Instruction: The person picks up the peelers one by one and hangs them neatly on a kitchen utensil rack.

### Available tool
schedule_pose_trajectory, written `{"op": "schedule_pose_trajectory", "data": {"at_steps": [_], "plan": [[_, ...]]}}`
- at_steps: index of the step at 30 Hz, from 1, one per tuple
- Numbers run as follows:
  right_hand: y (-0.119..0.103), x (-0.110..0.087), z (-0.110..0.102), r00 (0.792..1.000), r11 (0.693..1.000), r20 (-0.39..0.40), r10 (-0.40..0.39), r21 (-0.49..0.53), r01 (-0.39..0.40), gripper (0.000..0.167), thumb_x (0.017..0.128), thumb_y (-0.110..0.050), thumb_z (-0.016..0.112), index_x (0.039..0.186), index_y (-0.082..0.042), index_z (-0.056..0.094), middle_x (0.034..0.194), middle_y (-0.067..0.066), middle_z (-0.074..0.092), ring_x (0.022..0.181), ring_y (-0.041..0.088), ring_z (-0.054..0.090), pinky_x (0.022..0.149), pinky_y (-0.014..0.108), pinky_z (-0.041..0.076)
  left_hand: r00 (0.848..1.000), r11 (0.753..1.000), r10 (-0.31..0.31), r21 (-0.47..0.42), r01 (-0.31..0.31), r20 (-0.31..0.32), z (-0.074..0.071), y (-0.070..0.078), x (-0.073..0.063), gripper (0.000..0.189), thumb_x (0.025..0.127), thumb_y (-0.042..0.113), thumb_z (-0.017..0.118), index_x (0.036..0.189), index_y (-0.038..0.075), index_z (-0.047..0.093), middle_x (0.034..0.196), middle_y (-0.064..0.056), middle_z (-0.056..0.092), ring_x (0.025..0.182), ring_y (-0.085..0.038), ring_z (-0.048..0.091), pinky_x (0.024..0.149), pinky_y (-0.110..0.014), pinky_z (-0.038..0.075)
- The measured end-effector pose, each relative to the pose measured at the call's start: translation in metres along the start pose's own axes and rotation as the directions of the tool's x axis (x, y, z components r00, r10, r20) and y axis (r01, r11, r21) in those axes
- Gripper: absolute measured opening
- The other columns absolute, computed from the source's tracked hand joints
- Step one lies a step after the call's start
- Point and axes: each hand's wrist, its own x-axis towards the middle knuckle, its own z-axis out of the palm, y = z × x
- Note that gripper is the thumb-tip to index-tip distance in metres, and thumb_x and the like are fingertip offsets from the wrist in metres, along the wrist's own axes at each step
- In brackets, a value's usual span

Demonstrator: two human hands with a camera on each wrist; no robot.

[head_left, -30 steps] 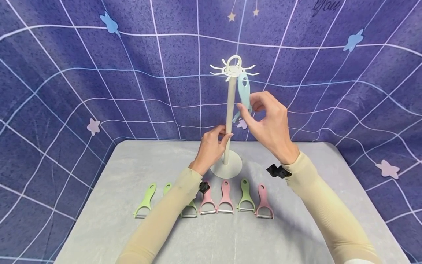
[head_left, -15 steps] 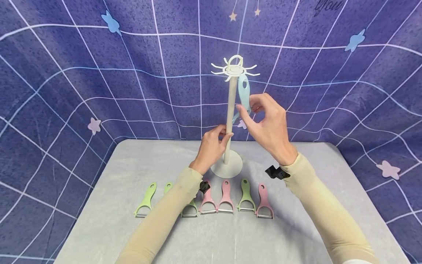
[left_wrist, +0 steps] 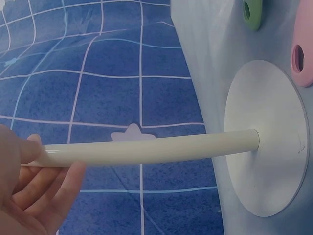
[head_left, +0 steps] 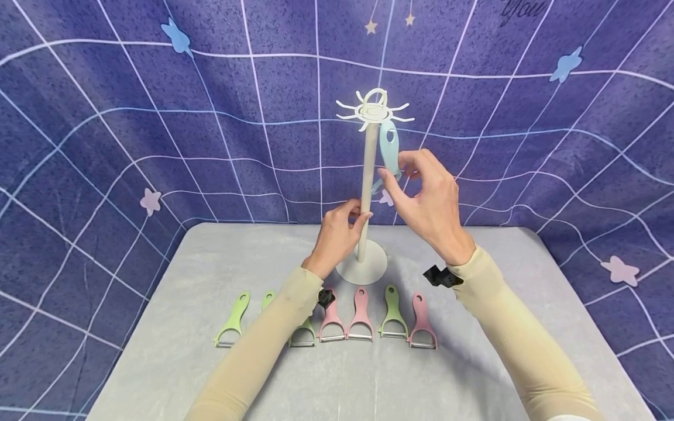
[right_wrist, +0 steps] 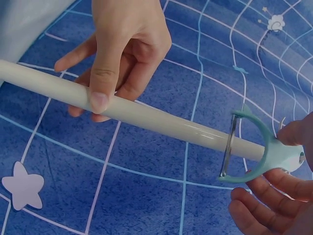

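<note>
My left hand (head_left: 342, 234) grips the pole of a cream stand (head_left: 368, 164) at about mid-height, thumb and fingers around it. In my right hand (head_left: 432, 199) a light blue peeler (head_left: 389, 146) is pinched between thumb and fingers. Its handle points up, with the hole just under the hooks (head_left: 375, 111) at the stand's top. Whether a hook passes through that hole I cannot tell. The right wrist view shows the peeler's blade (right_wrist: 228, 147) lying across the front of the pole, near the right fingers (right_wrist: 274, 196).
The stand's round base (head_left: 363, 272) rests on a grey table (head_left: 474, 362). In front of it lies a row of peelers, including a pink one (head_left: 360, 313) and a green one (head_left: 392, 310). My left forearm covers part of the row. A blue patterned cloth (head_left: 263, 146) hangs behind.
The light blue peeler has dropped slightly below the hooks, and my right hand has come down a little with it. My left hand keeps its place on the pole.
</note>
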Motion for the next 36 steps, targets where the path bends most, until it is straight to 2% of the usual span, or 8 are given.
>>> {"op": "schedule_pose_trajectory", "data": {"at_steps": [7, 13, 19, 29, 36], "plan": [[0.000, -0.003, -0.002, 1.000, 1.000, 0.004, 0.016, 0.027, -0.016, 0.030, 0.098, -0.028, 0.078, 0.115, -0.003, 0.073, 0.107, 0.008, 0.073, 0.092, 0.026, 0.069, 0.082, 0.038, 0.059, 1.000, 1.000, -0.002, 0.022, 0.003, -0.007, 0.000, 0.001, 0.000, 0.024, 0.107, 0.027, 0.070, 0.118, 0.006, 0.073, 0.105, -0.008, 0.078, 0.102, -0.023, 0.077, 0.079, -0.031, 0.067], [0.002, -0.013, -0.006, 0.999, 0.999, 0.001, 0.049, 0.009, -0.049, 0.036, 0.099, -0.030, 0.078, 0.125, -0.005, 0.070, 0.112, 0.007, 0.072, 0.094, 0.026, 0.067, 0.084, 0.042, 0.056, 1.000, 1.000, -0.006, 0.018, 0.005, 0.008, 0.000, 0.001, 0.000, 0.026, 0.108, 0.029, 0.068, 0.120, 0.006, 0.072, 0.107, -0.008, 0.077, 0.104, -0.023, 0.076, 0.082, -0.033, 0.067], [0.005, -0.026, -0.009, 0.996, 0.996, 0.024, 0.084, -0.007, -0.084, 0.036, 0.098, -0.031, 0.079, 0.123, -0.007, 0.070, 0.112, 0.007, 0.071, 0.094, 0.026, 0.065, 0.082, 0.041, 0.052, 1.000, 1.000, -0.005, 0.013, 0.005, 0.013, -0.001, 0.002, 0.001, 0.026, 0.108, 0.029, 0.067, 0.120, 0.006, 0.072, 0.107, -0.009, 0.077, 0.105, -0.024, 0.076, 0.083, -0.034, 0.067], [0.014, -0.052, -0.017, 0.987, 0.990, 0.093, 0.134, -0.059, -0.129, 0.034, 0.096, -0.031, 0.080, 0.120, -0.008, 0.071, 0.110, 0.008, 0.072, 0.095, 0.027, 0.067, 0.083, 0.041, 0.054, 1.000, 1.000, -0.004, 0.011, 0.004, 0.010, 0.000, 0.001, 0.000, 0.025, 0.108, 0.028, 0.068, 0.119, 0.005, 0.072, 0.106, -0.009, 0.077, 0.105, -0.023, 0.077, 0.083, -0.030, 0.067], [0.024, -0.082, -0.022, 0.962, 0.978, 0.191, 0.193, -0.117, -0.173, 0.033, 0.097, -0.031, 0.080, 0.120, -0.007, 0.072, 0.102, 0.007, 0.073, 0.087, 0.024, 0.067, 0.076, 0.039, 0.055, 1.000, 1.000, -0.006, 0.006, 0.006, 0.005, 0.000, 0.001, 0.000, 0.021, 0.107, 0.025, 0.070, 0.117, 0.006, 0.072, 0.106, -0.008, 0.077, 0.105, -0.024, 0.077, 0.083, -0.030, 0.066]]}}
